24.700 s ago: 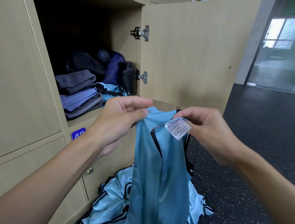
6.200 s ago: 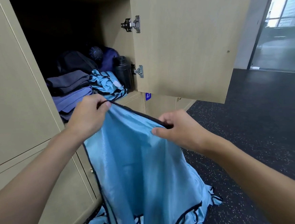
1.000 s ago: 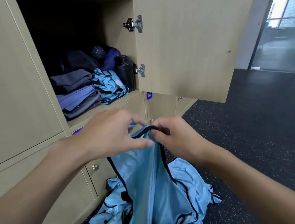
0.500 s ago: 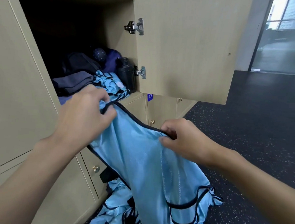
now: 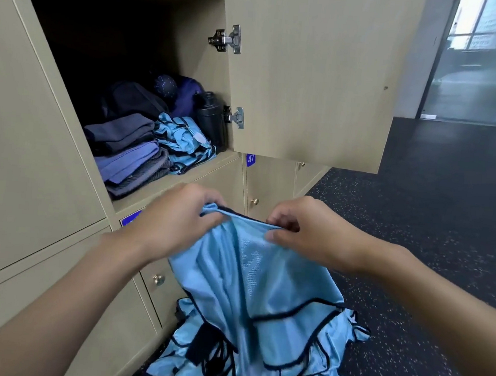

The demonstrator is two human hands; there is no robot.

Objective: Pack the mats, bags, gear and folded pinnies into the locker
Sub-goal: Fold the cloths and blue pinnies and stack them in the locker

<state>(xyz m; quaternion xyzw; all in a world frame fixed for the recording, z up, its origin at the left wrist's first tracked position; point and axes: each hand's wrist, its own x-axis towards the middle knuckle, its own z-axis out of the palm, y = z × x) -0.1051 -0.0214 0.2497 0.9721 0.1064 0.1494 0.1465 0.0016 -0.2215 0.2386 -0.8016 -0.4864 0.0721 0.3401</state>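
Dark speckled floor [image 5: 447, 209] runs off to a glass wall [image 5: 483, 87], with a bank of pale lockers on the left. One locker [image 5: 195, 168] has its door [image 5: 309, 74] swung wide; inside lie folded mats [image 5: 127, 154], dark bags [image 5: 135, 99], a black bottle [image 5: 209, 119] and a small stack of folded pinnies [image 5: 185, 141]. A heap of loose blue pinnies [image 5: 164, 362] sits on the floor. Above it hangs one pinny [image 5: 252, 274], its top edge pinched by the left hand [image 5: 178, 224] and right hand [image 5: 305, 234], each grip clamped on the cloth. Half a second ago the hands were spread wide; now they have come close, so a fold looks under way, and this pinny is not in the locker yet
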